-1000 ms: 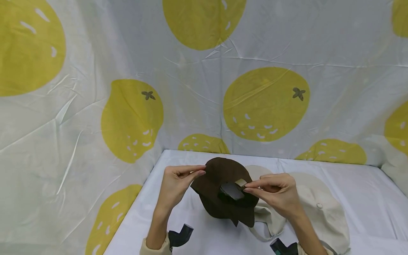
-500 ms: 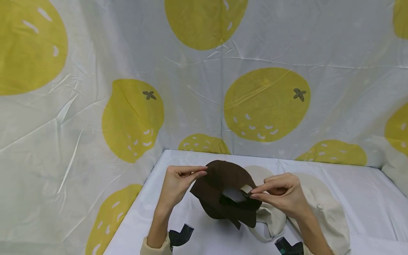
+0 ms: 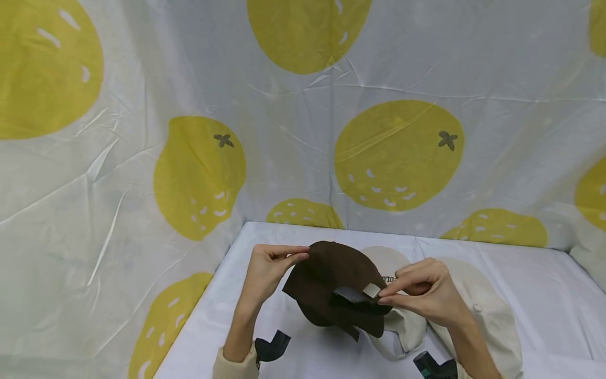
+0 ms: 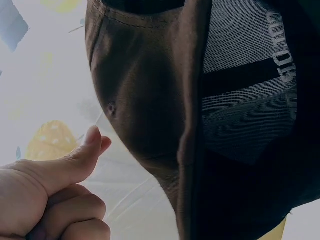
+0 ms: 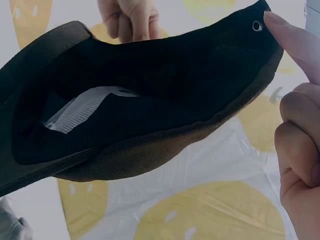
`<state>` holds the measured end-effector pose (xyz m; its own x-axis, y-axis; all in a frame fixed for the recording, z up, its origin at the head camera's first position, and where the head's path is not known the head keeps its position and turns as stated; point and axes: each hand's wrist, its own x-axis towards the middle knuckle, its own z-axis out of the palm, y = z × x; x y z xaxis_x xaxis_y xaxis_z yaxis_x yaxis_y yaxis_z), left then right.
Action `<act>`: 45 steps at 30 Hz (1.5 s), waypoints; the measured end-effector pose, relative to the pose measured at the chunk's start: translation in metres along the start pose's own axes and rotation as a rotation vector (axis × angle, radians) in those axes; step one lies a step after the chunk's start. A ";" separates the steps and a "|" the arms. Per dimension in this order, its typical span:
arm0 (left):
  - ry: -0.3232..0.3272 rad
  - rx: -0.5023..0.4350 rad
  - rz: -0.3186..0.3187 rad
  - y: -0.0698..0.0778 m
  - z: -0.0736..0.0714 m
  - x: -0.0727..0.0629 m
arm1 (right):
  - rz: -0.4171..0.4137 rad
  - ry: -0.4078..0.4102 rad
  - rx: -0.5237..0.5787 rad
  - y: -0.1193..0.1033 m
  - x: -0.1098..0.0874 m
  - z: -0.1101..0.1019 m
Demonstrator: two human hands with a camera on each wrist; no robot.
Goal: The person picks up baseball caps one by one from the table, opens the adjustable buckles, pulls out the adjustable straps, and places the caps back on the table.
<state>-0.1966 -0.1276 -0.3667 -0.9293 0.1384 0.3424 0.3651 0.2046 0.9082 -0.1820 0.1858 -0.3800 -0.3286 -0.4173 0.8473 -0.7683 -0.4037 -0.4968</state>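
Observation:
A dark brown baseball cap [image 3: 331,268] hangs above the table between both hands, tilted with its mesh-lined inside partly showing. In the head view, my left hand [image 3: 266,273] has its thumb and forefinger together at the cap's upper left edge; the left wrist view does not show the contact clearly. My right hand [image 3: 428,292] pinches the cap's right side beside a small pale patch [image 3: 371,290]. In the right wrist view, that thumb lies near a metal eyelet [image 5: 257,26] at the cap's corner. A whitish mesh piece [image 5: 90,106] shows inside.
Cream caps lie on the white table [image 3: 307,358] behind and right of the hands: one cream cap [image 3: 404,329] with a strap and dark lettering, another cream cap [image 3: 494,321] with a top button. A lemon-print curtain [image 3: 284,147] encloses the back and left.
My right hand has moved slightly right and down, drawing the cap's right side with it. The cap's opening now looks narrower, and lettering on a cream cap behind has come into view.

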 end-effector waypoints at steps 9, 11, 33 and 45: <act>0.007 -0.017 -0.031 -0.006 0.003 0.004 | 0.020 -0.056 0.031 -0.002 -0.001 -0.004; 0.009 -0.012 -0.032 -0.007 0.004 0.004 | 0.025 -0.071 0.033 -0.002 -0.002 -0.005; -0.023 -0.027 -0.092 -0.009 0.010 0.003 | 0.153 -0.235 0.045 -0.006 -0.008 -0.011; -0.054 -0.050 -0.105 -0.012 0.011 0.006 | 0.248 -0.302 -0.003 -0.004 -0.012 -0.012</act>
<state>-0.2057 -0.1189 -0.3780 -0.9575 0.1709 0.2324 0.2612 0.1719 0.9498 -0.1815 0.2027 -0.3861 -0.3284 -0.7226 0.6082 -0.6877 -0.2585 -0.6784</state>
